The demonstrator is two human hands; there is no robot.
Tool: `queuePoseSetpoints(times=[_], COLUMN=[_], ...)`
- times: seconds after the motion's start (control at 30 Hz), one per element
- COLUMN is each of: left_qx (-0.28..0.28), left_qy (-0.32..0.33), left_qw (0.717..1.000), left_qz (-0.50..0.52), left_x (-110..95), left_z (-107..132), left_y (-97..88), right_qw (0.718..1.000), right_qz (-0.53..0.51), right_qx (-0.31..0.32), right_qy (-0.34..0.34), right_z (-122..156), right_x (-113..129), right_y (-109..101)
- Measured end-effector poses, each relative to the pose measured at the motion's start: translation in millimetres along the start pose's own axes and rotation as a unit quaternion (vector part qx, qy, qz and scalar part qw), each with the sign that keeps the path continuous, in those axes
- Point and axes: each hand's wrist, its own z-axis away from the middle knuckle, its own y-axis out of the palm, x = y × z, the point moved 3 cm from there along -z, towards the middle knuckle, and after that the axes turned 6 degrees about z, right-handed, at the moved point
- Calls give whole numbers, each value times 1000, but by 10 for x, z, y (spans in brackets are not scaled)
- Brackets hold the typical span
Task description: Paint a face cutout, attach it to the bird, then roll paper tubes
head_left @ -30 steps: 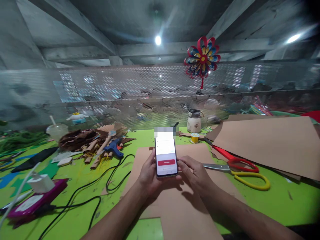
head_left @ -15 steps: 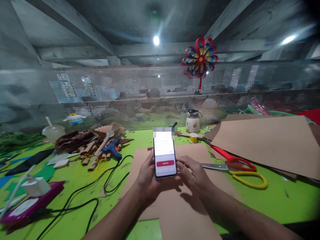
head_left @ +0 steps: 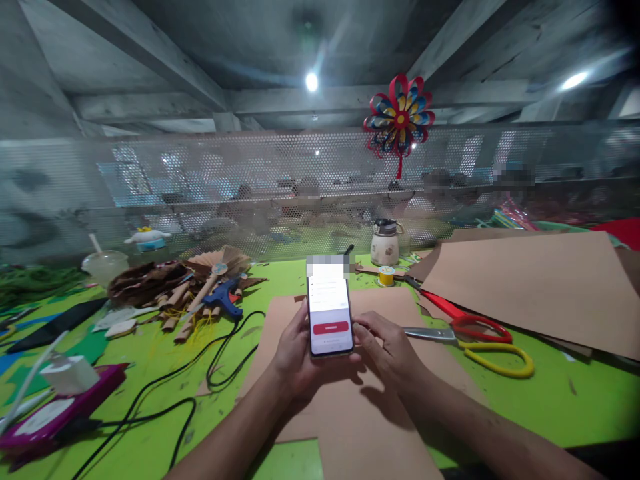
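A smartphone (head_left: 329, 310) with a lit white screen and a red button is held upright above a brown card sheet (head_left: 350, 400). My left hand (head_left: 293, 360) wraps round its lower left edge, fingers closed on it. My right hand (head_left: 387, 350) cups the lower right side, fingers curled against the phone's edge. Both forearms reach in from the bottom of the view.
Red scissors (head_left: 460, 317) and yellow scissors (head_left: 480, 347) lie right of my hands beside large brown sheets (head_left: 540, 287). A blue glue gun (head_left: 223, 298) with black cables (head_left: 200, 373), paper scraps, a pink device (head_left: 55, 413) and a charger lie left. A jar (head_left: 385, 243) and yellow spool stand behind.
Both hands and the phone stay as they were; the view has shifted slightly, so things sit a little further left than before.
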Motion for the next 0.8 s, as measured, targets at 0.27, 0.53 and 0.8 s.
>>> queuePoseSetpoints(times=[0.27,0.53,0.8], left_qx=[5,21,40], left_qy=[-10,-12,-17], left_qw=[1000,1000,999], left_qz=[-7,10,18], left_x=[2,21,65], left_z=[-12,-7,-50], left_y=[-17,15,-21], right_qw=[1000,997,931], right_qz=[-2,59,288], right_qx=[-4,-42,-123], right_qy=[6,-28,-188], right_z=[4,11,-22], right_x=[3,-39,166], right_y=[5,-13,-87])
